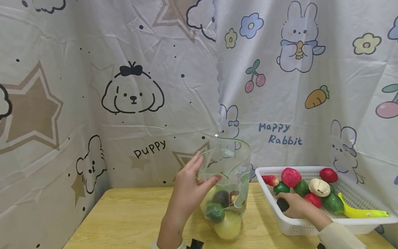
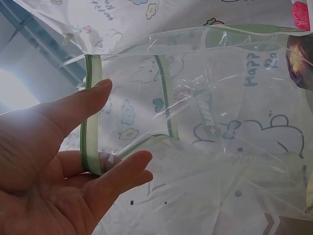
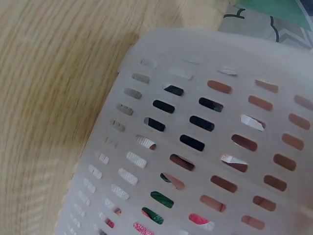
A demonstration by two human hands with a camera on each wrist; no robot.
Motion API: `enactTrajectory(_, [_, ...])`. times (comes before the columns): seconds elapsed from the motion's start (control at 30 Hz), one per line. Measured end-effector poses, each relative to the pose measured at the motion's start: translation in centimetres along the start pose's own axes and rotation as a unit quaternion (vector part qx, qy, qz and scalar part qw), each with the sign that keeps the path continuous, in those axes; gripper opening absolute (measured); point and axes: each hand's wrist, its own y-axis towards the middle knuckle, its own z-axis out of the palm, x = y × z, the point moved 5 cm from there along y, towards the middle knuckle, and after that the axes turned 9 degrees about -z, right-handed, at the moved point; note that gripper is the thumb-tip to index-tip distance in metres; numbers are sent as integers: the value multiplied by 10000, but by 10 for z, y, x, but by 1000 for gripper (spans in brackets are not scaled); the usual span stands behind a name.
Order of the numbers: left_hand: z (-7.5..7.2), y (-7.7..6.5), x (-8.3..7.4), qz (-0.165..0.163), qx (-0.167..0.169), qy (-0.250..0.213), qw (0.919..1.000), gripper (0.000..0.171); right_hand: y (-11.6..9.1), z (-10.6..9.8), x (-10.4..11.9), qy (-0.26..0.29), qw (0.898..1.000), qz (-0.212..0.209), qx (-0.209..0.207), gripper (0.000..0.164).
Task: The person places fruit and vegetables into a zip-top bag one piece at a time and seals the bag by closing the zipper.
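A clear zip bag [image 1: 231,166] with green edging stands upright on the table, its mouth spread wide. My left hand [image 1: 188,188] holds the bag by its rim, thumb and fingers spread on the green edging [image 2: 91,117]. Inside the bag lie a green round fruit [image 1: 215,212], a dark one [image 1: 221,198] and a large yellow one [image 1: 228,225]. Over in the white basket [image 1: 292,222], my right hand [image 1: 295,204] grips a dark oval fruit [image 1: 282,204]. In the right wrist view the basket wall [image 3: 142,112] hides most of that hand; dark and skin-toned patches show through its slots.
Around my right hand the basket holds several red and green pieces, a cream-coloured one [image 1: 319,187] and a yellow banana [image 1: 365,212]. The wooden table [image 1: 124,218] reaches back to a printed cloth [image 1: 140,138].
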Motion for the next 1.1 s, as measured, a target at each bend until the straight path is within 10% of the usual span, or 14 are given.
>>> enactTrajectory(0.7, [0, 0, 1, -21, -17, 50, 10000, 80, 1, -71, 30, -217, 9780, 288, -2054, 61])
enactTrajectory(1.1, [-2, 0, 0, -81, 54, -49, 9999, 80, 8, -145, 119, -110, 9341, -675, -3504, 64])
